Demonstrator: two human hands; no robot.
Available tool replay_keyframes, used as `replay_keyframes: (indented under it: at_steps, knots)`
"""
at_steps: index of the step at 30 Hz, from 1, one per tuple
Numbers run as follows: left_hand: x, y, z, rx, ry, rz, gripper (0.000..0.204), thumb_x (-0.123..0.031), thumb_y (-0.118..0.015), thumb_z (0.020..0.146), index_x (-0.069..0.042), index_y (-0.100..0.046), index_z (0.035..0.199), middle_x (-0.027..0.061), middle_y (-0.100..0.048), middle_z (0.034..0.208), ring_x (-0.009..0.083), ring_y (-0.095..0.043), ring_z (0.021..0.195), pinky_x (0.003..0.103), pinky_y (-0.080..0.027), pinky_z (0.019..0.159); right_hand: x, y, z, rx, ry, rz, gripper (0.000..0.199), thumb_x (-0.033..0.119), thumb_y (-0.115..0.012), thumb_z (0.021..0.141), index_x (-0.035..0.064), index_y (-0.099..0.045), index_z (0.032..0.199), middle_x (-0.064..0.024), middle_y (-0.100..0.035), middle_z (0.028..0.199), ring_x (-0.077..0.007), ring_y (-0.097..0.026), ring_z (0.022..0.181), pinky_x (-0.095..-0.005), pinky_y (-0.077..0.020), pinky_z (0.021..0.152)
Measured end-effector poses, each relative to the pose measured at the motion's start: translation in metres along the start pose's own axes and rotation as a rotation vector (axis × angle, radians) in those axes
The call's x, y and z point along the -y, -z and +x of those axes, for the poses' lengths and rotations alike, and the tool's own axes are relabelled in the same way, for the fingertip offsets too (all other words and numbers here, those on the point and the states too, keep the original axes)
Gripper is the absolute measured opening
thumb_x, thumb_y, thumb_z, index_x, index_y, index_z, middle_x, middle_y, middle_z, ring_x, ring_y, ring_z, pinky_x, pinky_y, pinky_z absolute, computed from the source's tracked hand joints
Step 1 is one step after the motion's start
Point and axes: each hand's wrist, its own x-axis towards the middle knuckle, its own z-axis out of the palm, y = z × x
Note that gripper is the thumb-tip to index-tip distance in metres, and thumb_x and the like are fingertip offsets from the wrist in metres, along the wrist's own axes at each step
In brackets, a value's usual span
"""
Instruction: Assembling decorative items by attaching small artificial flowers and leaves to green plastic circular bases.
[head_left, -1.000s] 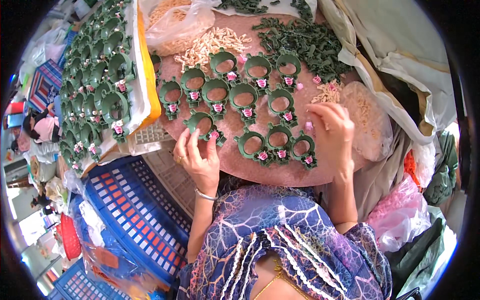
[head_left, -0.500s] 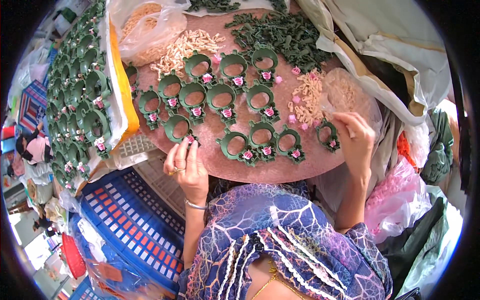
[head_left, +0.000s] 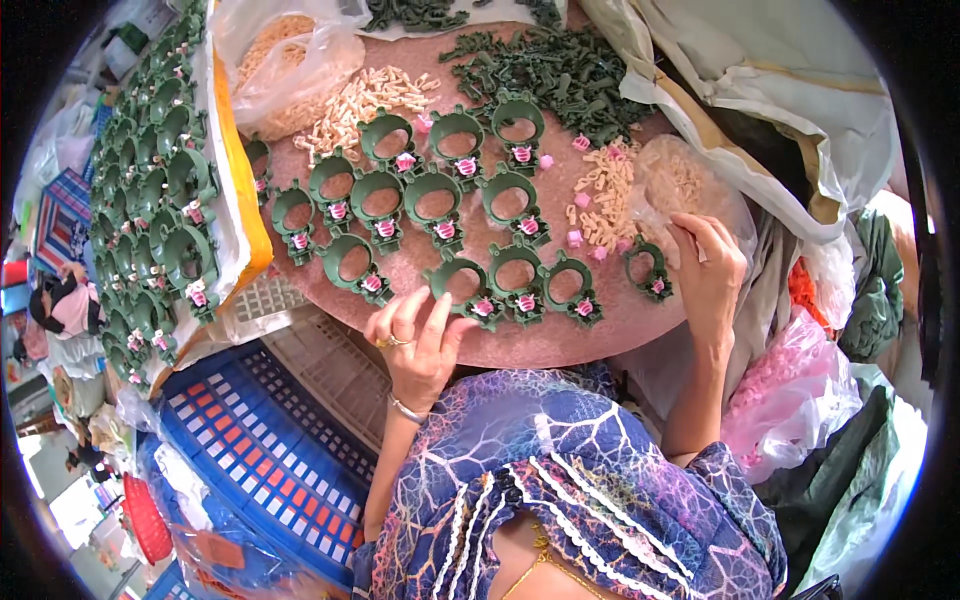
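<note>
Several green plastic ring pieces [head_left: 434, 203], each with a pink flower on it, lie in rows on a round pinkish table [head_left: 420, 325]. My left hand [head_left: 418, 345] is open at the table's near edge, its fingertips by the lower edge of a green ring [head_left: 459, 287] in the front row. My right hand [head_left: 712, 270] has its thumb and fingers drawn together beside the clear bag; whatever they hold is hidden. Left of it lies a smaller green ring [head_left: 647, 266]. Loose cream pegs [head_left: 608, 190] and a few pink flowers [head_left: 574, 238] are scattered beyond.
A heap of dark green parts [head_left: 555, 75] and a pile of cream pegs [head_left: 365, 105] lie at the back. A tray of finished green rings [head_left: 240, 170] stands at the left, above a blue basket [head_left: 270, 440]. Plastic bags [head_left: 795, 395] crowd the right side.
My left hand has moved right, from a green ring at the left to the front row. My right hand stays near the clear bag. The view has shifted slightly.
</note>
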Motion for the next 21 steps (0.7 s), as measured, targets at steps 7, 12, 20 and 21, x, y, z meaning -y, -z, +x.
replay_keyframes:
  at_steps: [7,12,20,21]
  knots:
    - [0.008,0.005,0.006,-0.058,0.045,0.010,0.037,-0.032,-0.081,0.080,-0.016,-0.071,0.112,0.0027,-0.060,0.116,0.0251,-0.055,0.106,0.045,-0.038,0.093,0.000,-0.019,-0.004,0.155,0.091,0.073,0.014,0.000,-0.068,0.082,0.0035,-0.072,0.094,-0.0134,-0.069,0.093,-0.0324,-0.066,0.089,-0.0392,-0.0526,0.079]
    - [-0.011,-0.001,-0.005,-0.022,-0.084,-0.077,0.068,-0.060,-0.079,0.073,-0.010,-0.057,0.113,0.0050,-0.055,0.107,0.0254,-0.053,0.099,0.046,-0.036,0.093,0.015,-0.044,-0.005,0.214,0.176,0.082,0.016,0.005,-0.069,0.082,0.0083,-0.072,0.097,-0.0098,-0.069,0.092,-0.0309,-0.065,0.090,-0.0415,-0.0495,0.083]
    - [-0.015,0.000,0.002,0.055,0.046,-0.051,0.060,-0.033,-0.084,0.073,-0.009,-0.048,0.115,0.0072,-0.055,0.107,0.0273,-0.053,0.098,0.046,-0.034,0.093,0.016,-0.057,0.002,0.224,0.159,0.122,0.014,0.009,-0.070,0.083,0.0080,-0.072,0.097,-0.0095,-0.070,0.097,-0.0312,-0.064,0.094,-0.0416,-0.0483,0.087]
    - [-0.013,0.001,0.000,0.050,0.054,-0.045,0.060,-0.033,-0.084,0.074,-0.009,-0.048,0.115,0.0072,-0.055,0.107,0.0275,-0.053,0.099,0.047,-0.034,0.093,0.015,-0.058,0.008,0.210,0.164,0.118,0.014,0.009,-0.070,0.083,0.0080,-0.072,0.097,-0.0095,-0.070,0.097,-0.0312,-0.064,0.094,-0.0416,-0.0483,0.087]
